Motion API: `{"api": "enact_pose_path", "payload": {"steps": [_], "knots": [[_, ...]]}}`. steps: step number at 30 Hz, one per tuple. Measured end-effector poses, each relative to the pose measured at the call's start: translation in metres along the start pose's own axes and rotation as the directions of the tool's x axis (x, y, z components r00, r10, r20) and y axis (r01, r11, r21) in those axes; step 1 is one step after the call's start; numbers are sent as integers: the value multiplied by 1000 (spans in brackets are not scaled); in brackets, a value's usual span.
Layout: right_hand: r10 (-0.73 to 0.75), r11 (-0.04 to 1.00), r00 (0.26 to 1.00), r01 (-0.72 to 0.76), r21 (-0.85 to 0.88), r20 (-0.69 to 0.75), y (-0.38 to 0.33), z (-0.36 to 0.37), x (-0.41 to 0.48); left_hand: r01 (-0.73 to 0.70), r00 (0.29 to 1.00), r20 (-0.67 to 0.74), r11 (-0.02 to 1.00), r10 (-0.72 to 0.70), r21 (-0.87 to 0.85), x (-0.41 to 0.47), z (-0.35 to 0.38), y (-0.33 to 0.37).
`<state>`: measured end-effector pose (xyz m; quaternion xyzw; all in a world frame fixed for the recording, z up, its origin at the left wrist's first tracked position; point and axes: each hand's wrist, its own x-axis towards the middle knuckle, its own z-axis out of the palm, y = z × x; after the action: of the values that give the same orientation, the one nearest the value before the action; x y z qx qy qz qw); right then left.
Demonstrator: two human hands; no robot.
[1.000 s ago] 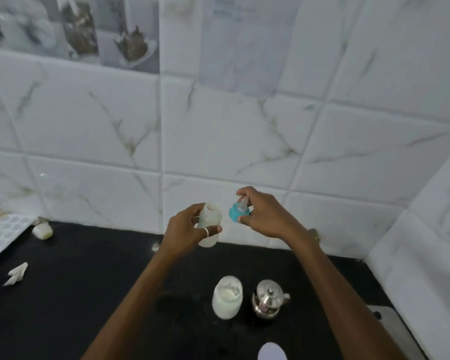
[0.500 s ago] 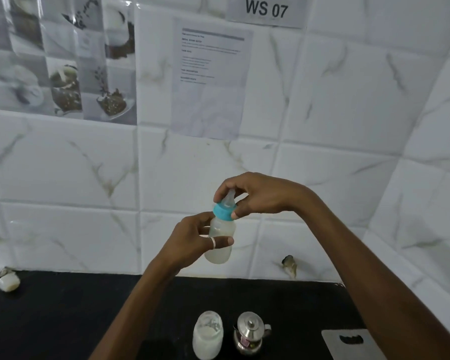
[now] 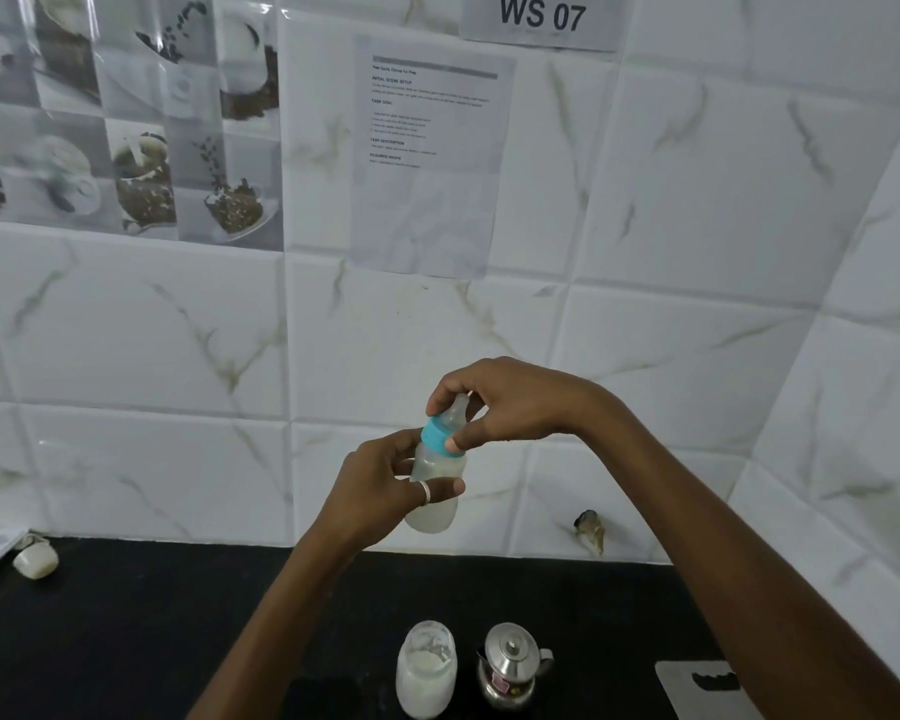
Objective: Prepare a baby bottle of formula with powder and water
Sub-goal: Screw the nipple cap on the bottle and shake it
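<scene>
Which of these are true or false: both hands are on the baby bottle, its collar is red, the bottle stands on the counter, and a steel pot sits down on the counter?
1. Both hands hold the baby bottle. True: left hand grips the body, right hand the blue collar.
2. The collar is red. False: it is blue.
3. The bottle stands on the counter. False: it is held up in the air.
4. A steel pot sits on the counter. True, beside a powder jar.
</scene>
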<state>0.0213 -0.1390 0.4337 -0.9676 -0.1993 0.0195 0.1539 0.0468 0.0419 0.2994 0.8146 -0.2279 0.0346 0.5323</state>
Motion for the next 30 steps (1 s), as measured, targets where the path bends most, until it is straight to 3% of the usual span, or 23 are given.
{"api": "enact_pose_path", "payload": {"steps": [7, 10, 13, 17, 19, 25, 30], "knots": [[22, 1000, 997, -22, -2, -71, -1, 12, 3, 16, 1000, -21, 999, -17, -28, -1, 1, -5], [66, 973, 988, -32, 231, -142, 9, 24, 0, 15, 1000, -12, 998, -16, -55, 0, -1, -7], [113, 848, 970, 19, 530, -216, 19, 49, -3, 8, 1000, 12, 996, -7, -93, 2, -4, -7], [132, 692, 952, 111, 713, -276, 24, 69, 0, 9, 999, 35, 989, -4, -148, 4, -6, -4], [105, 656, 959, 133, 743, -264, 26, 67, 1, 14, 999, 41, 986, -7, -168, 4, -7, -2], [10, 688, 978, 145, 711, -210, 32, 50, 3, 40, 997, 68, 976, -26, -213, 6, -7, 0], [16, 709, 979, 131, 693, -202, 35, 49, 6, 31, 998, 57, 982, -21, -189, 10, -7, 0]]}}
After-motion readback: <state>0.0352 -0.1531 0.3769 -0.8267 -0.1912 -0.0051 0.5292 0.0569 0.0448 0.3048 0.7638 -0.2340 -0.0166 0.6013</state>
